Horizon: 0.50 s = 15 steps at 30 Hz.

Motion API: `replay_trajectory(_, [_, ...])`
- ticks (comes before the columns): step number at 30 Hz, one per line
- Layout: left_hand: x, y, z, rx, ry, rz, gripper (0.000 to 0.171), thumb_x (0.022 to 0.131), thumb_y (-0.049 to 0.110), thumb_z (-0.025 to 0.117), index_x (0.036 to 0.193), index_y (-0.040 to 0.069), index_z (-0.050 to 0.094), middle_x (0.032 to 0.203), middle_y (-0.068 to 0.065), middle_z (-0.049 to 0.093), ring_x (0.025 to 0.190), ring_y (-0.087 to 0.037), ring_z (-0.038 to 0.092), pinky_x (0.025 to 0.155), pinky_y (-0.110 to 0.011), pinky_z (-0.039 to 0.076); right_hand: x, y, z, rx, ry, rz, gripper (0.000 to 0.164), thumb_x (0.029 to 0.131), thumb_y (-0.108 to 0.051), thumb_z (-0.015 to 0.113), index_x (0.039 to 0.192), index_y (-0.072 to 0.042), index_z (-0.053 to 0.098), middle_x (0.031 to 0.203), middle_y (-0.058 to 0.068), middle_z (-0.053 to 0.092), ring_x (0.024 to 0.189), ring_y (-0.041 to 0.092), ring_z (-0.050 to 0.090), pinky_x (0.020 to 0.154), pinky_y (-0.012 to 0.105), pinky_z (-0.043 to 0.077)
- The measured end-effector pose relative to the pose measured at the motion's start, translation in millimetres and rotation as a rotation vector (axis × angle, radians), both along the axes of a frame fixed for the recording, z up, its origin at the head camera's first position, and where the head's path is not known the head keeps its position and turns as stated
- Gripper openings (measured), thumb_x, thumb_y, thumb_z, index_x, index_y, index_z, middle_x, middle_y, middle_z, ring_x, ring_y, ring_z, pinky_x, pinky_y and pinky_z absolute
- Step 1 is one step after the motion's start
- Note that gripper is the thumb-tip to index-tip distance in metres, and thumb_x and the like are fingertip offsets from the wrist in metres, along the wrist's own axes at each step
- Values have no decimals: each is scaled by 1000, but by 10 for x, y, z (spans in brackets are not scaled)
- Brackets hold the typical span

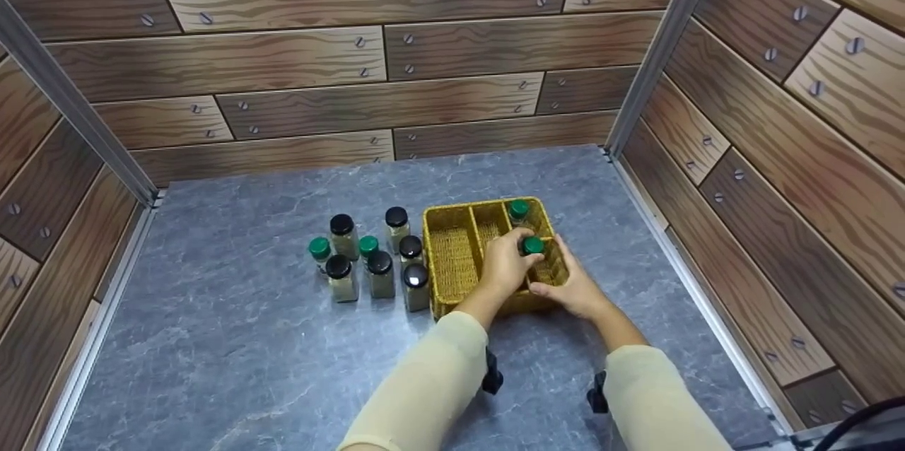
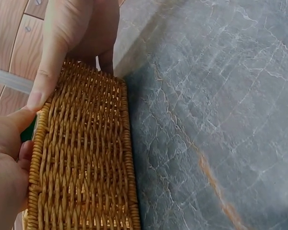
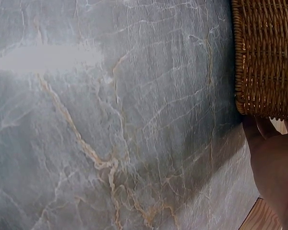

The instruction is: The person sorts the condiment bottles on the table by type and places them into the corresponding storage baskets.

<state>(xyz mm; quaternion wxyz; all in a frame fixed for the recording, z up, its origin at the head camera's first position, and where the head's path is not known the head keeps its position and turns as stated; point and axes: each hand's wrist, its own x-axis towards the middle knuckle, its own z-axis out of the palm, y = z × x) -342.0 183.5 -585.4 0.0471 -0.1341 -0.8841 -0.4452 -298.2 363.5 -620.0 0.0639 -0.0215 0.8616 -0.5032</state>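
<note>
Ten jars total, six blk-capped, four grn-capped. Six blk-capped jars point(image 1: 380, 278) and two grn-capped jars point(image 1: 319, 249) stood upright on the gray marbled table point(image 1: 233, 345), L of the one basket point(image 1: 452, 264). Basket had approx. four compartments: a wide one at L, a narrow one mid, and the R side split rear/front. One rear grn-capped jar point(image 1: 518, 210) sat in the rear R compartment; one held jar point(image 1: 533, 246), also grn-capped, was at the front R compartment, w/ the L hand point(image 1: 505, 264) pinching it by the cap. Couldn't tell if its base touched bottom. R hand point(image 1: 576, 290) gripped the basket's front R corner, thumb at front, fingers along the side.

Head view alone gave the compartments & full jar count, plus two pale sleeves point(image 1: 435, 387). L wrist cam showed the front wall's weave close up, R thumb on the rim, and just a sliver of grn cap. R wrist cam showed R fingertips low by the basket's end, hidden from the head cam.
</note>
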Motion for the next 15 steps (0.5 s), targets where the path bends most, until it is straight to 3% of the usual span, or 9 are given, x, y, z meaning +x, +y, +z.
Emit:
replay_trajectory(7, [8, 0, -16, -1, -3, 3, 43, 90, 25, 90, 129, 14, 76, 121, -4, 83, 110, -25, 75, 98, -33, 62, 9, -12, 21, 18, -18, -5, 126, 92, -34, 89, 176, -18, -4, 180, 31, 3, 167, 52, 12, 136, 68, 15])
replay_trajectory(15, [11, -9, -33, -19, 8, -14, 45, 91, 19, 90, 132, 13, 75, 126, -4, 82, 115, -26, 75, 105, -35, 61, 4, -28, 18, 16, -12, -9, 127, 91, -35, 89, 176, -17, -3, 180, 32, 3, 166, 54, 12, 135, 69, 13])
